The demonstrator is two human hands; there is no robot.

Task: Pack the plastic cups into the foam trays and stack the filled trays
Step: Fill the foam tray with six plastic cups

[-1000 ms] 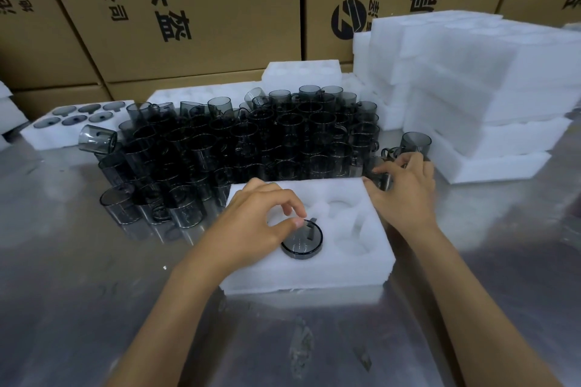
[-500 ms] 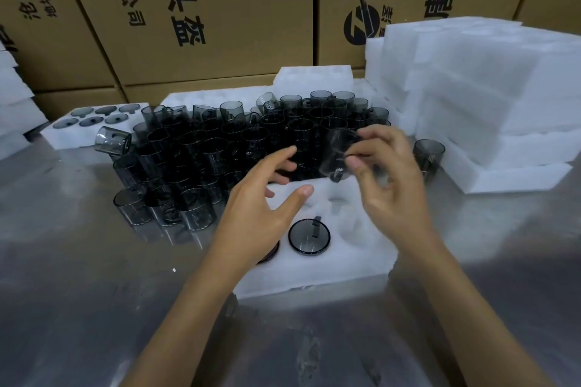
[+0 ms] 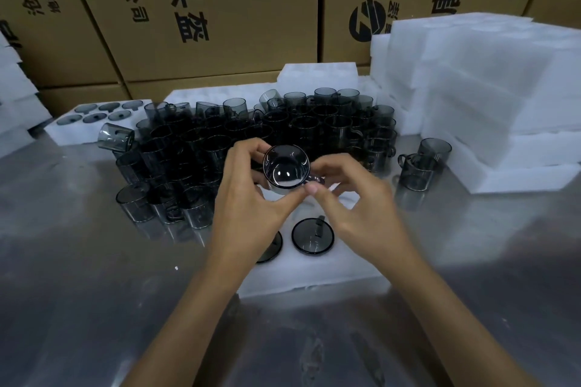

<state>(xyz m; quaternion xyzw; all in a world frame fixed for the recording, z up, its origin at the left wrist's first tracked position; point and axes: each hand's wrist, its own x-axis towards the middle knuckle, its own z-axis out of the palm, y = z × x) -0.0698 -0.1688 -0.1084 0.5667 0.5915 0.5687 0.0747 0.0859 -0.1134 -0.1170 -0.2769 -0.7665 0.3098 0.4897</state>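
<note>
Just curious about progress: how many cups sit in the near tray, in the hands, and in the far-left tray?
Seated cups in near tray: 2
Held cup in left hand and right hand: 1
Packed cups in far-left tray: 6
Total: 9

Two hands: left hand (image 3: 251, 214), right hand (image 3: 355, 217), one smoky cup (image 3: 285, 170) between them. Near foam tray (image 3: 314, 276): two cups seated. Far-left tray (image 3: 78, 132): six filled. Loose cups (image 3: 251, 135) on desk: dozens, uncountable.

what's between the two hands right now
In the head view, one smoky plastic cup, held up by the left hand and right hand above the foam tray.
</note>
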